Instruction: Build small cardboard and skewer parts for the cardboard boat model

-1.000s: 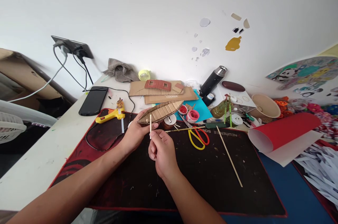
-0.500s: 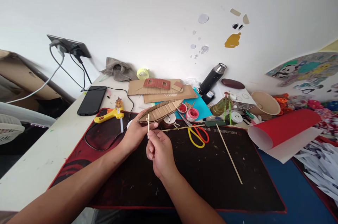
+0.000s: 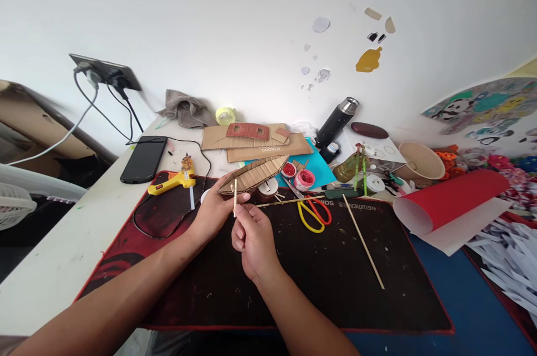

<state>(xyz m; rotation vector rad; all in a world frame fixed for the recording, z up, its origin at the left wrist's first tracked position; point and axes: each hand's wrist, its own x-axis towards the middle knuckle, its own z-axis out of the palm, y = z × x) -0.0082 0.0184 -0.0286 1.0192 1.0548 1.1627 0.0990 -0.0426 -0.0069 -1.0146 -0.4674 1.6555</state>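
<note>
My left hand [image 3: 213,208] is closed on the near end of a small cardboard boat [image 3: 255,174], pointed at both ends and held tilted above the mat. Between the thumb and fingers of my right hand [image 3: 255,233] is a short pale wooden stick [image 3: 235,194], upright in front of the boat's near end. A small crosspiece shows near its upper part; whether the stick touches the boat I cannot tell. Beyond my hands lie yellow-and-red-handled scissors [image 3: 311,216] and two open pots of red paint [image 3: 304,179].
A yellow glue gun [image 3: 174,181] with a black cable and a phone [image 3: 143,159] lie to the left. Cardboard pieces [image 3: 268,152] and a black flask [image 3: 338,121] stand at the back. A long thin stick [image 3: 363,241] and a red paper roll [image 3: 455,205] are on the right.
My hands hold the boat and the short stick almost as before. The whole view has shifted slightly; nothing has been taken up or let go.
</note>
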